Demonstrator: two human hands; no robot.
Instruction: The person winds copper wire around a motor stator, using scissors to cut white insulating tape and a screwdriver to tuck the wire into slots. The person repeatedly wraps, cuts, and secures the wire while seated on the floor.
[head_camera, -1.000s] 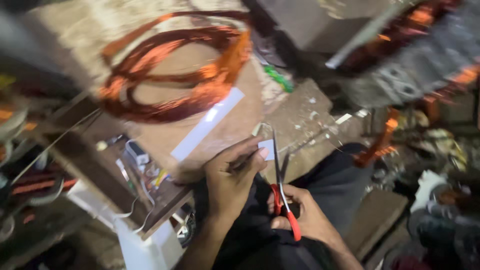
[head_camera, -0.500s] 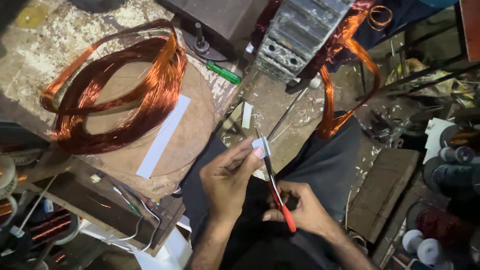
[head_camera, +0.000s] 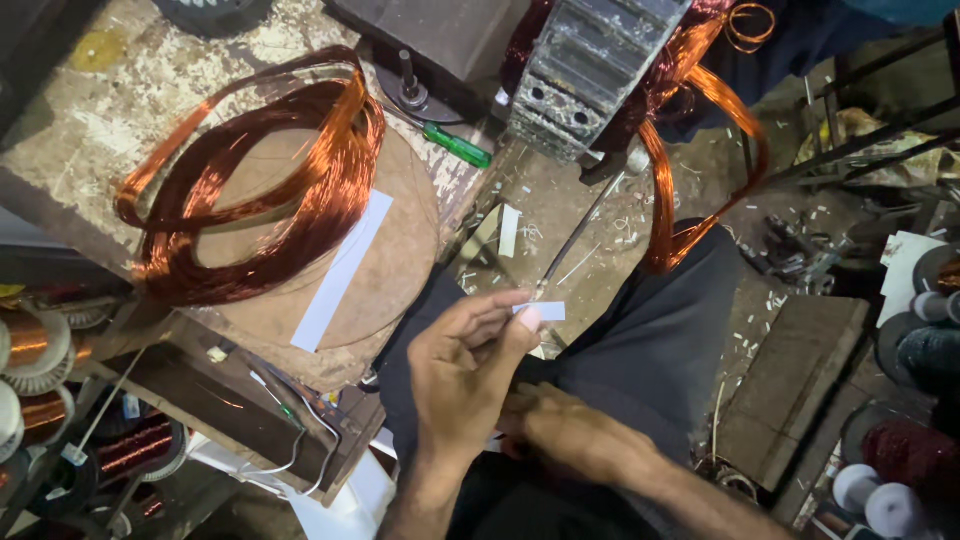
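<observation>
My left hand is raised over my lap and pinches a small white paper strip between thumb and fingertips. My right hand lies lower on my dark trousers, just behind the left hand. Its fingers are tucked under the left hand, so what it holds is hidden. A large coil of copper wire rests on a round wooden board to the left, with a long white paper strip lying on that board.
A grey motor stator wound with copper wire loops stands ahead. A green-handled screwdriver and a thin metal rod lie near it. Spools of wire sit at the left, more reels at the right, and a wooden block lies right of my leg.
The red-handled scissors seen in my right hand earlier are no longer visible. My right hand has dropped lower behind the left, which still holds the paper piece.
</observation>
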